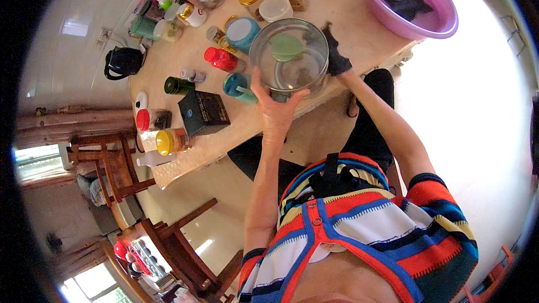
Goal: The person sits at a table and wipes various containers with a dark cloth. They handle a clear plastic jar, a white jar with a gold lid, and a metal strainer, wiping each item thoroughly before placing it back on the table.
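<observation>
My left hand (276, 109) grips the near-left side of a round clear container (290, 80), its thumb and fingers spread around the wall. The container has a metal-like rim and is tilted, and a green round object (287, 47) shows in it or through it. A dark cloth (335, 52) lies over my right hand (340, 67), against the container's right side; the cloth hides most of the fingers. Just left of the container stand a blue-lidded jar (243, 33), a red-capped bottle (221, 59) and a teal cup (236, 84).
A purple basin (408, 25) with dark cloth in water stands at the table's (168, 172) right end. Several jars and bottles crowd the back. A black box (204, 112), a yellow-lidded jar (172, 142) and a black kettle (124, 61) are at left. Wooden chairs (185, 240) stand lower left.
</observation>
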The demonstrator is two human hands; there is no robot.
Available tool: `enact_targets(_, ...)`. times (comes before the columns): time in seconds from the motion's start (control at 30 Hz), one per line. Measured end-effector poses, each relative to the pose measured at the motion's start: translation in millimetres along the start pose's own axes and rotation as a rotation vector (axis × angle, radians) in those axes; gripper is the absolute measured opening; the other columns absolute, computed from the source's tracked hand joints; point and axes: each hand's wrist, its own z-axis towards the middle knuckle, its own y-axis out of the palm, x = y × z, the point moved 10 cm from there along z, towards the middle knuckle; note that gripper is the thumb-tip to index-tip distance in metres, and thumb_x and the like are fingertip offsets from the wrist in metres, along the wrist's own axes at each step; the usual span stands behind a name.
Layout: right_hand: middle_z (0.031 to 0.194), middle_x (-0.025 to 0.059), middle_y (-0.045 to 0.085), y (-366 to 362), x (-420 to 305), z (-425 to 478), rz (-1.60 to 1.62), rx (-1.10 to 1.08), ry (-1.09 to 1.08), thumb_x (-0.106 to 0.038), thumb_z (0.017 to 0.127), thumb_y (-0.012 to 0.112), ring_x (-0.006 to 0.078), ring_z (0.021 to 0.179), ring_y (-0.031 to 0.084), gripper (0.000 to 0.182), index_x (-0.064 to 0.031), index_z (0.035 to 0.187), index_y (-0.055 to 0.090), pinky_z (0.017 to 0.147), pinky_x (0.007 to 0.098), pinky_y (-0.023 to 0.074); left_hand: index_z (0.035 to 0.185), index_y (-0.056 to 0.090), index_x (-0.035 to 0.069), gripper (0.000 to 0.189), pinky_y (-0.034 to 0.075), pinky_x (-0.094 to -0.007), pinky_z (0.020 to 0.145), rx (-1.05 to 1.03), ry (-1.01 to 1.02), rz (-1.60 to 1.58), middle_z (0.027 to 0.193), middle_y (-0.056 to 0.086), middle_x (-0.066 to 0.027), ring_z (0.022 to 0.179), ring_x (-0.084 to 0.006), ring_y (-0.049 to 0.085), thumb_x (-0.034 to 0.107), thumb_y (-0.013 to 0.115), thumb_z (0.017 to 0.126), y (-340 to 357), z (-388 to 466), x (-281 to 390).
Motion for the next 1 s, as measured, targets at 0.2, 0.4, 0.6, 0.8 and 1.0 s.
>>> enact_targets(0.2,0.126,0.0105,0.045,17,-57,-19,-0.387,-0.090,-0.369,-0.027,0.090,0.049,0.0186,0.112,0.044,0.046,-0.0038,0.129,0.041,0.095,0.0309,0.0370,0.135,0.017,0.006,0.101,0.046,-0.0348,0.083,-0.027,-0.060,-0.069,0.113,0.054,-0.0230,0.098,-0.0270,0.057,0.019,0.084,0.060,1,-3,-10)
enact_targets(0.4,0.130,0.0121,0.042,34,-52,32,-0.167,-0.222,-0.157,-0.024,0.089,0.049,0.0216,0.117,0.040,0.048,-0.0030,0.131,0.038,0.098,0.0321,0.0343,0.136,0.017,0.006,0.103,0.046,-0.0368,0.081,-0.014,-0.081,0.029,0.110,0.054,-0.0254,0.096,-0.0311,0.058,0.026,0.084,0.060,4,-4,-9)
enact_targets(0.6,0.133,0.0137,0.038,1,7,-9,0.058,0.088,-0.057,-0.022,0.088,0.050,0.0247,0.122,0.037,0.052,-0.0022,0.133,0.034,0.100,0.0333,0.0316,0.136,0.016,0.006,0.104,0.045,-0.0395,0.083,-0.003,-0.059,0.060,0.113,0.052,-0.0273,0.098,-0.0353,0.057,0.032,0.083,0.060,4,-3,-9)
enact_targets(0.8,0.137,0.0153,0.034,34,-43,-77,-0.199,0.022,-0.619,-0.020,0.087,0.050,0.0277,0.126,0.034,0.055,-0.0015,0.135,0.031,0.103,0.0345,0.0289,0.137,0.014,0.006,0.102,0.043,-0.0399,0.088,-0.009,-0.008,-0.042,0.123,0.045,-0.0289,0.109,-0.0354,0.051,0.028,0.082,0.063,4,-3,-9)
enact_targets(1.0,0.106,0.0074,0.058,12,10,-9,0.343,0.038,-0.111,-0.045,0.088,0.051,0.0179,0.099,0.053,0.048,-0.0064,0.117,0.050,0.088,0.0314,0.0421,0.138,0.014,0.006,0.105,0.044,-0.0412,0.087,-0.016,-0.026,0.010,0.123,0.044,-0.0308,0.109,-0.0375,0.052,0.037,0.080,0.063,5,-2,-7)
